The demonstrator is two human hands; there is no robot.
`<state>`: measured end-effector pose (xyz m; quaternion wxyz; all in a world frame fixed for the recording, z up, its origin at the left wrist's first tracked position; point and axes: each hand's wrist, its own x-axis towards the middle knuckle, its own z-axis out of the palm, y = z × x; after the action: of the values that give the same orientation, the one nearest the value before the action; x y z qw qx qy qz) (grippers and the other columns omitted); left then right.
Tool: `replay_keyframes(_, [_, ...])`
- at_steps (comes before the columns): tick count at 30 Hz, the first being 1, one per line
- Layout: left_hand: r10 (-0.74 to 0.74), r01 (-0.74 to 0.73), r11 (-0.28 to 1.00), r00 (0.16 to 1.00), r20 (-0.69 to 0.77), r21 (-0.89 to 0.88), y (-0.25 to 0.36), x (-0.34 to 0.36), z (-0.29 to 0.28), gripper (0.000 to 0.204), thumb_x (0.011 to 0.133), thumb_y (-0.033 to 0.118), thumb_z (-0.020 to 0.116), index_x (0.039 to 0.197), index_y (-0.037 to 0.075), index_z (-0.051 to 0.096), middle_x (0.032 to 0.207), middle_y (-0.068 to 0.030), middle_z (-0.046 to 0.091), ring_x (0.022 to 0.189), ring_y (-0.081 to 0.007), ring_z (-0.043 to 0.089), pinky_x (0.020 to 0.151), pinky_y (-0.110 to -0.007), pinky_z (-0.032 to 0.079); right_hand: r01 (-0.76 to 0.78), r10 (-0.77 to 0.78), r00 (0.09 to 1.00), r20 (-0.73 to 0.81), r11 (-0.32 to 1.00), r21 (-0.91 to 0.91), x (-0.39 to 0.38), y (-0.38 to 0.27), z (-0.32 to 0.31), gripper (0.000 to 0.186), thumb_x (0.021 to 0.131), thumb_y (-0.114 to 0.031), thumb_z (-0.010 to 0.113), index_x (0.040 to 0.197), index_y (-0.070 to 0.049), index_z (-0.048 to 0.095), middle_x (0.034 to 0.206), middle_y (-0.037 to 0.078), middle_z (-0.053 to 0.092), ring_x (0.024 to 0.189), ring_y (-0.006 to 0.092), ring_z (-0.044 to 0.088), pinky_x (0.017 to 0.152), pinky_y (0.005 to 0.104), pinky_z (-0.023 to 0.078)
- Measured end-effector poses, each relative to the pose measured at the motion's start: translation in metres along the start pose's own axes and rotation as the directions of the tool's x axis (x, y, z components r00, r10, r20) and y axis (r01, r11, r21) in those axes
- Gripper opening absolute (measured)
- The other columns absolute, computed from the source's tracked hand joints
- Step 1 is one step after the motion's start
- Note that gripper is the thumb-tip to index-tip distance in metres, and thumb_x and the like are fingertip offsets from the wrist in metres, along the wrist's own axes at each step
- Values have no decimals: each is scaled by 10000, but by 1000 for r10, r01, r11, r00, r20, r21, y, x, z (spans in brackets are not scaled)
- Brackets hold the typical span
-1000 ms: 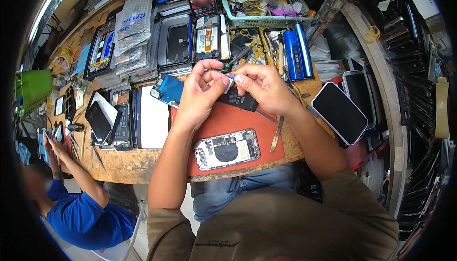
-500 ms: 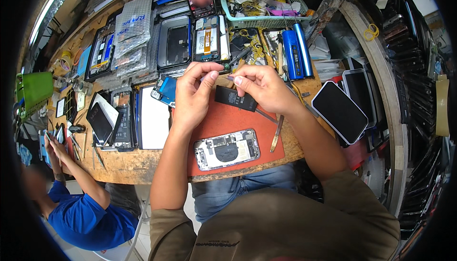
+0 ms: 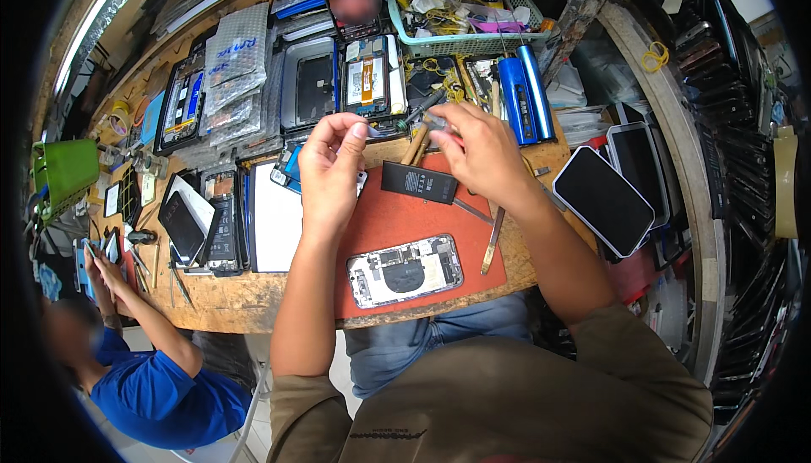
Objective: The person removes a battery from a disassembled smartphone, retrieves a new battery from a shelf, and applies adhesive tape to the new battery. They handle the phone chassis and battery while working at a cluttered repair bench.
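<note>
Both my hands are raised over the orange mat point(image 3: 372, 214). My left hand point(image 3: 332, 171) is closed in a pinch between thumb and forefinger, a thin pale violet strip point(image 3: 374, 133) showing at the fingertips. Opposite it, my right hand point(image 3: 483, 152) pinches a small greyish see-through piece point(image 3: 436, 122), partly hidden by the fingers. Below the right hand lies a black phone battery point(image 3: 418, 182), touched by neither hand. Nearer to me rests an opened phone body point(image 3: 405, 271), its inner parts and a round dark pad facing up.
A metal pry tool point(image 3: 492, 243) lies on the mat's right side. Phones point(image 3: 604, 201) overlap at the right edge. Behind stand blue cylinders point(image 3: 518, 95) and a green basket point(image 3: 473, 40) of scraps. At left, a co-worker in a blue shirt point(image 3: 173, 400) holds a phone.
My hands have moved apart at the fingertips. The right hand has lifted slightly and shifted right, uncovering more of the battery. The view has tilted a little.
</note>
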<state>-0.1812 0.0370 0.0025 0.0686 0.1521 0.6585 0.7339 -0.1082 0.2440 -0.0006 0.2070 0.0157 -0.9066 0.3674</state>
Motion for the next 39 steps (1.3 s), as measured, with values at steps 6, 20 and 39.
replay_keyframes(6, [-158,161,971,987,31,-178,-5,2,3,125,1012,129,645,1070,18,640,848,-16,653,624,-55,509,537,-196,420,227,-288,935,-206,934,-276,7,4,-4,246,890,-47,699,1132,0,685,1002,118,688,841,296,661,768,359,530])
replay_keyframes(20, [-262,312,933,931,255,-179,3,-13,17,133,1003,156,665,1077,46,651,819,45,615,586,5,447,458,-166,311,-228,181,973,146,632,741,-2,-14,16,103,1015,-92,620,975,-1,648,817,-21,648,719,22,586,648,213,502])
replay_keyframes(39, [-87,86,996,994,61,27,-7,-11,15,149,956,157,735,1023,31,694,706,117,519,575,16,387,511,-165,296,15,67,984,-166,893,449,-5,-17,22,79,965,-46,679,1028,-8,650,890,8,666,740,19,591,596,179,472])
